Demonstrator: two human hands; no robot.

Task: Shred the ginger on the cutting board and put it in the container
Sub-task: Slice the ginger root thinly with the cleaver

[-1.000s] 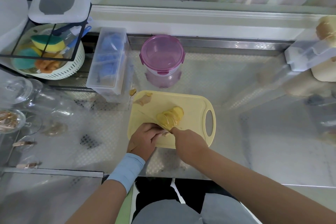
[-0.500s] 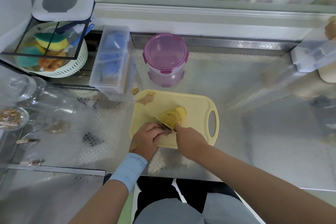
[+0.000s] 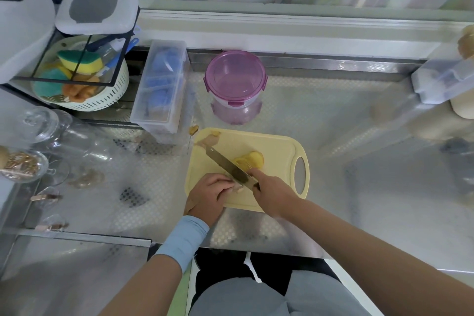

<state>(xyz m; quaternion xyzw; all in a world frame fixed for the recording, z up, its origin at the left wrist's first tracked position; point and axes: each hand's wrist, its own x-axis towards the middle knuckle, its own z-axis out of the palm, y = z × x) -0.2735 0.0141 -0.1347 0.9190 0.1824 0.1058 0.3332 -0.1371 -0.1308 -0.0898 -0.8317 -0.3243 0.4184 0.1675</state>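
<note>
the yellow cutting board [image 3: 277,146] lies on the steel counter [image 3: 333,115], its handle slot at the 3 o'clock edge and its 6 o'clock edge near the counter's front lip. the ginger slices [image 3: 252,160] sit in a fanned pile near the board's middle, a little toward 3 o'clock. the right hand [image 3: 273,194] is clamped on the handle of the knife [image 3: 225,165], with one finger stretched along the top of the blade. the blade runs across the board toward 10 o'clock, just left of the slices and touching them. the left hand [image 3: 213,194], fingers curled together, pinches a pale ginger piece [image 3: 239,188] against the board near its 6 o'clock edge, right beside the heel of the blade. a blue wristband [image 3: 183,238] wraps that wrist.

ginger peel scraps [image 3: 210,139] lie at the board's 11 o'clock corner, one bit just off the edge. the pink container [image 3: 234,77], lid on, stands at 12 o'clock, apart from the board with bare counter between. a clear plastic box [image 3: 161,87] sits at 10 o'clock, just beside the board's corner. glass jars [image 3: 51,131] crowd the 9 o'clock side. from 1 to 4 o'clock the counter lies open.
</note>
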